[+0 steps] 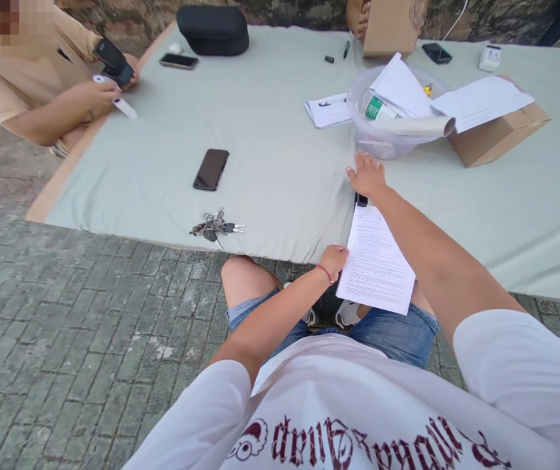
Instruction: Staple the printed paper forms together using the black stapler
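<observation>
Your left hand (333, 260) pinches the near left edge of the sheet (376, 261); the fingers curl under the paper, so you cannot see their tips. The sheet hangs half off the table (280, 163), its far end on the cloth and its near end over your knees. Your right hand (367, 175) lies flat, fingers close together, palm down on the cloth just beyond the sheet's far edge. A small dark thing (361, 200) peeks out under that wrist, mostly hidden, and you cannot tell what it is. Just past your right fingertips stands a clear tub (382, 140) holding a bottle (378, 108) and rolled paper (420, 125); loose sheets cover much of its inside. To the right of the tub a box (500, 134) lies partly under more paper. To the left of your hands, keys (215, 225) sit near the table edge with a phone (211, 169) beyond them. Far left, another person's hands (101, 88) hold small devices, too small to make out; the body is cut off by the frame. At the far edge, a second box (390, 26) hides most of someone else's hand.
</observation>
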### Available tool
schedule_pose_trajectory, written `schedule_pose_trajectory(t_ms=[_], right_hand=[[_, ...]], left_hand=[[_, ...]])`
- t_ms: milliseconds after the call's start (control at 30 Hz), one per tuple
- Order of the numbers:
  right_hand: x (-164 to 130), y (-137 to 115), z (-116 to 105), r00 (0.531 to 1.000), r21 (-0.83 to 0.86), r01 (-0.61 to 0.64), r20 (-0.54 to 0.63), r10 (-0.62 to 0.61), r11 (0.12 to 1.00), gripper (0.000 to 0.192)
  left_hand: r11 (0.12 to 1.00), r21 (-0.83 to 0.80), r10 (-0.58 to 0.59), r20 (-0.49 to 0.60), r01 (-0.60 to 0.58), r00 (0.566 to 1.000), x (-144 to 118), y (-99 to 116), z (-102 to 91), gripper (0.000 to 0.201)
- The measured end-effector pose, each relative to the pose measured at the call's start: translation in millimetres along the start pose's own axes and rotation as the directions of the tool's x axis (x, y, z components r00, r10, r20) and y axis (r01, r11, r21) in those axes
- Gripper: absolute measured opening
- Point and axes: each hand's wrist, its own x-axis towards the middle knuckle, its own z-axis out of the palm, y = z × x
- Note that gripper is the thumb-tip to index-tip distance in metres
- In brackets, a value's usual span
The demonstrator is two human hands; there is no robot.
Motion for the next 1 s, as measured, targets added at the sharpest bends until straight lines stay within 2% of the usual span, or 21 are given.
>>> schedule_pose_trajectory(t_ms=[67,167,267,400,533,667,900,1000], right_hand=[[-3,0,13,0.999,-0.023,-0.047,0.017,0.048,0.999,0.058],[-15,0,24,0.992,-0.052,-0.12,-0.047,0.117,0.991,0.055],[-24,-3,26,0.986,-0.068,-0.126,-0.12,0.118,0.99,0.053],[-20,-3,24,0.979,-0.028,-0.15,-0.145,0.144,0.988,0.05],[-8,1,18,0.974,0.022,-0.218,-0.055,0.219,0.976,0.044],[-9,0,12,0.973,0.058,-0.22,0.091,0.214,0.974,0.019],[-37,-5,20,0.967,0.159,-0.247,0.102,0.233,0.956,0.026],[-50,-10,26,0.967,0.192,-0.246,0.108,0.229,0.95,0.028]], left_hand=[[1.0,0.0,-0.001,0.007,0.001,1.0,0,-2,-0.6,0.029],[1.0,0.0,-0.002,0.012,0.002,1.0,-3,-2,-0.3,0.03],[1.0,-0.004,-0.013,0.002,0.013,1.0,-8,3,1.1,0.032],[1.0,-0.021,-0.007,0.004,0.007,1.0,-12,9,2.6,0.035],[1.0,-0.01,0.018,-0.015,-0.018,1.0,-13,6,2.3,0.035],[1.0,0.02,0.022,-0.035,-0.021,0.999,-22,-4,-0.1,0.034],[0.997,0.014,0.073,-0.047,-0.072,0.996,-45,-32,-13.9,0.035],[0.997,0.011,0.072,-0.05,-0.071,0.996,-51,-45,-20.2,0.03]])
